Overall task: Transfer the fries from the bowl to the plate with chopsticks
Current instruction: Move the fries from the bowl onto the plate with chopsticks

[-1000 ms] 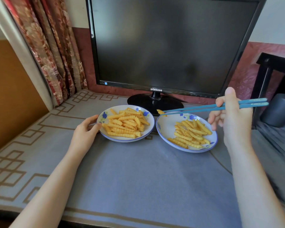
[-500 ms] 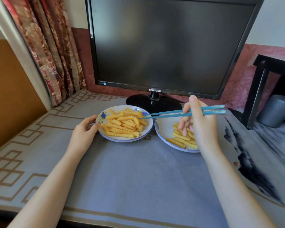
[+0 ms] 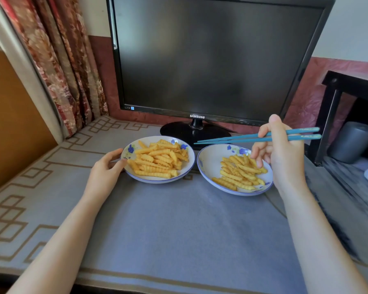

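Note:
Two alike white dishes with blue flowers stand side by side on the cloth. The left bowl (image 3: 157, 181) holds a fuller heap of crinkle fries (image 3: 157, 160). The right plate (image 3: 208, 166) holds a smaller pile of fries (image 3: 238, 174) on its right half. My left hand (image 3: 105, 172) holds the bowl's left rim between thumb and fingers. My right hand (image 3: 282, 153) grips a pair of teal chopsticks (image 3: 232, 139) above the plate. Their tips point left over the gap between the dishes, close together, with nothing between them.
A black monitor (image 3: 210, 60) on a round stand (image 3: 191, 133) rises right behind the dishes. A floral curtain (image 3: 57, 66) hangs at the back left. A black shelf frame (image 3: 331, 115) and a grey cup (image 3: 351, 141) stand at the right, past the table edge.
One second ago a fry sat at the chopstick tips; now they are empty. Half a second ago the tips reached over the left bowl; they have drawn back right. My left hand has stayed.

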Available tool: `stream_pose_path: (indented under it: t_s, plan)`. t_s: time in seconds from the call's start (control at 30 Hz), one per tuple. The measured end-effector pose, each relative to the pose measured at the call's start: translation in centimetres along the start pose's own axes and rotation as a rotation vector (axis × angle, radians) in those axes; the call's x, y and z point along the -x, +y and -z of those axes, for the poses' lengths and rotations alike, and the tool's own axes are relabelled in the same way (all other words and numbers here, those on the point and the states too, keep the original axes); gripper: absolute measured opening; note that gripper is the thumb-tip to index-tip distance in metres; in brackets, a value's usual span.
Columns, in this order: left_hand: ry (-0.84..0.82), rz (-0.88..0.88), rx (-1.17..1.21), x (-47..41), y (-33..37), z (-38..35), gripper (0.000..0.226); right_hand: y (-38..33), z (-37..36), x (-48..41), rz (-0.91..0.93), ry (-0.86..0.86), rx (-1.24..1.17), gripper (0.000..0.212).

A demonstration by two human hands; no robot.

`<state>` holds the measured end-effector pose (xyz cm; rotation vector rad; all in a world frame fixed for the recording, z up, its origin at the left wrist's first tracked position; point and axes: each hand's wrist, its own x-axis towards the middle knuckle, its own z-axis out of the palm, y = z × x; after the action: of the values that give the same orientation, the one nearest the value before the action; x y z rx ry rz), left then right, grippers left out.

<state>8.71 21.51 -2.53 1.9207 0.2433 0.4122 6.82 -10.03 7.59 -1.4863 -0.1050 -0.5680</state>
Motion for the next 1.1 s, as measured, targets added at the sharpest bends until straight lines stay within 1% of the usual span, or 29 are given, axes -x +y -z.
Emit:
stream_pose_path:
  t_s: [0.23, 0.43, 0.63, 0.9, 1.0, 1.1]
  plan:
    - [-0.004, 0.004, 0.010, -0.1, -0.2, 0.1, 0.031, 1.3, 2.8, -0.4, 0.033, 0.015, 0.158, 0.040]
    - [-0.004, 0.003, 0.018, -0.1, -0.2, 0.1, 0.030, 1.8, 4.2, -0.5, 0.033, 0.076, 0.273, 0.039]
    - [0.001, 0.002, 0.006, -0.1, -0.1, 0.0, 0.032, 1.9, 4.2, -0.4, 0.056, 0.051, 0.308, 0.039]
    - [-0.006, 0.012, -0.003, -0.2, -0.2, 0.0, 0.032, 0.9, 5.3, -0.3, 0.104, 0.075, 0.333, 0.038]
    - [-0.008, 0.013, -0.003, -0.2, -0.2, 0.1, 0.032, 1.0, 5.3, -0.4, 0.090, 0.038, 0.373, 0.040]
    - [-0.011, 0.012, -0.012, -0.2, -0.2, 0.1, 0.033, 1.3, 4.8, -0.2, 0.063, 0.053, 0.359, 0.042]
